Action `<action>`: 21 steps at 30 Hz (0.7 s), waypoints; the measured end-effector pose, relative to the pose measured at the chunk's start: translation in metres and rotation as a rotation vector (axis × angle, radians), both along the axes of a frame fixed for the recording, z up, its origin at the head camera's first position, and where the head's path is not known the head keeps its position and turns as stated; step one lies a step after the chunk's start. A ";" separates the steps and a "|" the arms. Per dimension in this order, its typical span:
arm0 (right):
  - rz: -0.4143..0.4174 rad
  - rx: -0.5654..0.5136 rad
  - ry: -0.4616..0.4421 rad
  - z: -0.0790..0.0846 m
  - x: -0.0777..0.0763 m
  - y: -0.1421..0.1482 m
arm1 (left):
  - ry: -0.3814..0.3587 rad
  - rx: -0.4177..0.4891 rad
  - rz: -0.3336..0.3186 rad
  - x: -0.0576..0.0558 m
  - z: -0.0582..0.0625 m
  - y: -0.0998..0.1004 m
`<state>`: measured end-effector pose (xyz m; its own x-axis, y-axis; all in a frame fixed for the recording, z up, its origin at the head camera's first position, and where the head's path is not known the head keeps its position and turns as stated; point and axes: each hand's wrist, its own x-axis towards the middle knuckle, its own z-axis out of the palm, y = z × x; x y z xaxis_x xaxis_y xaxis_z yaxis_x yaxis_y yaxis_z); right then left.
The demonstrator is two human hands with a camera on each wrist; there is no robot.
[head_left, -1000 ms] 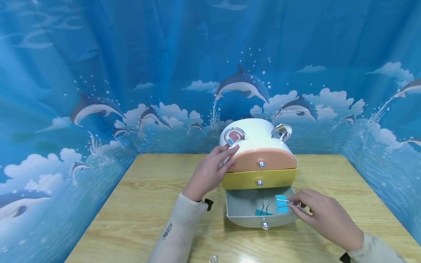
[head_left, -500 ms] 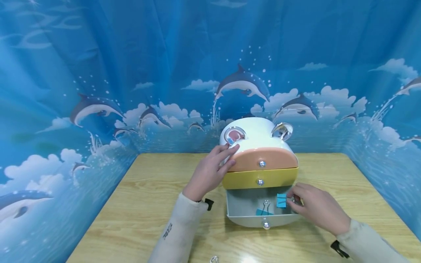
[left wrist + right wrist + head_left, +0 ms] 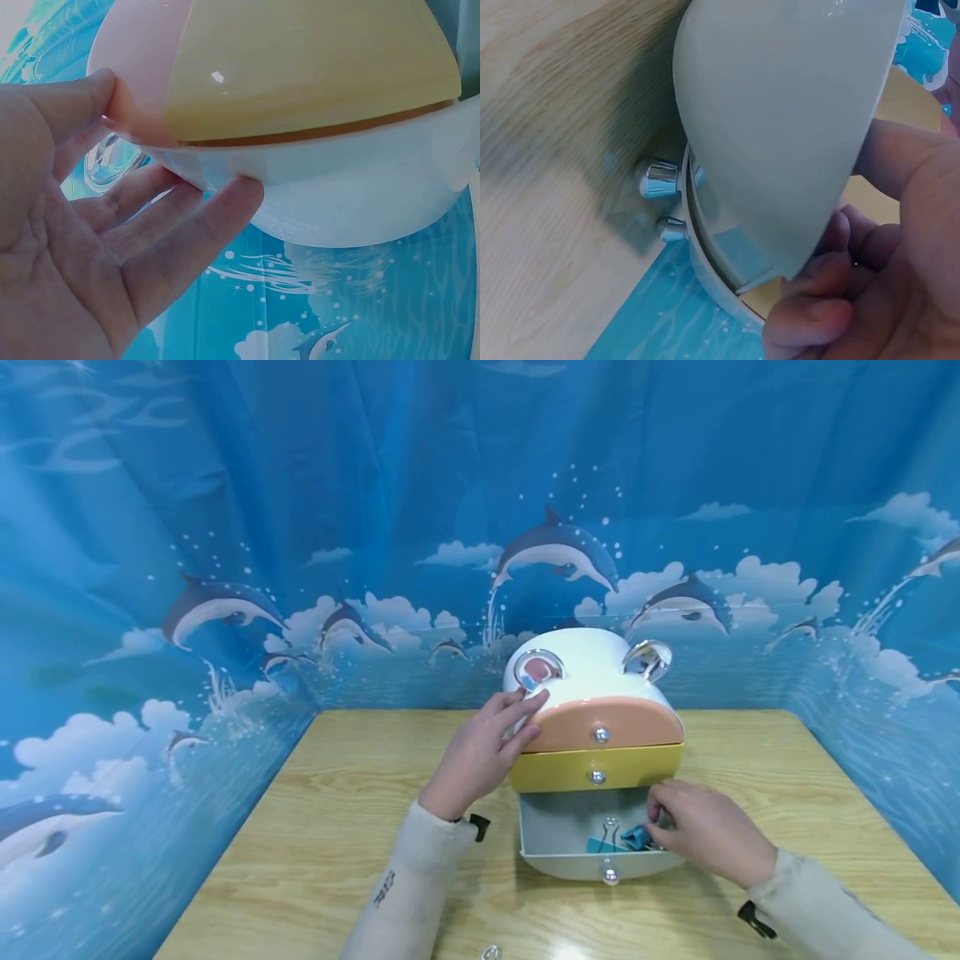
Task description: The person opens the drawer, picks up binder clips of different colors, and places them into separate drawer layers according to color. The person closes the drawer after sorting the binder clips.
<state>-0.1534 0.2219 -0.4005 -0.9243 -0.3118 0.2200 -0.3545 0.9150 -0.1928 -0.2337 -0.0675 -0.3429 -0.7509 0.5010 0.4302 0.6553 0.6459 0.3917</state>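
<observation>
A small rounded cabinet with a white shell (image 3: 588, 664), a peach drawer (image 3: 566, 727) and a yellow drawer (image 3: 551, 771) stands on the table. Its grey bottom drawer (image 3: 551, 822) is pulled out. My left hand (image 3: 472, 756) rests against the cabinet's left side, its thumb on the peach front and fingers along the white shell (image 3: 345, 195). At the drawer's right wall, my right hand (image 3: 708, 831) pinches a blue binder clip (image 3: 637, 837), tilted low inside the drawer. Another blue binder clip (image 3: 600, 846) lies near the drawer front, handles up. The right wrist view hides the pinched clip behind the wall (image 3: 772, 112).
A small silver wire piece (image 3: 491, 952) lies at the front of the wooden table (image 3: 337, 827). Silver knobs (image 3: 611, 875) stick out from the drawers, and shiny ears (image 3: 648, 660) top the cabinet. A blue dolphin-print curtain (image 3: 420, 468) surrounds the table.
My right hand has moved left and lower over the drawer. The clip in it has turned from flat-facing to tilted, nearer the other clip. My left hand has stayed in place.
</observation>
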 end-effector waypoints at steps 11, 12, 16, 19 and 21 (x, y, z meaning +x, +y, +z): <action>0.047 -0.121 0.207 0.013 0.012 -0.017 | 0.010 -0.002 0.006 -0.001 0.000 0.000; 0.062 -0.139 0.238 0.016 0.014 -0.021 | 0.009 -0.002 0.005 -0.001 0.000 0.000; 0.122 -0.221 0.311 0.030 0.026 -0.037 | 0.010 0.001 0.007 -0.001 0.000 0.000; 0.172 -0.268 0.337 0.041 0.037 -0.049 | 0.013 -0.002 0.008 -0.001 -0.001 0.000; 0.202 -0.306 0.336 0.048 0.044 -0.057 | 0.012 0.000 0.004 -0.001 -0.001 0.000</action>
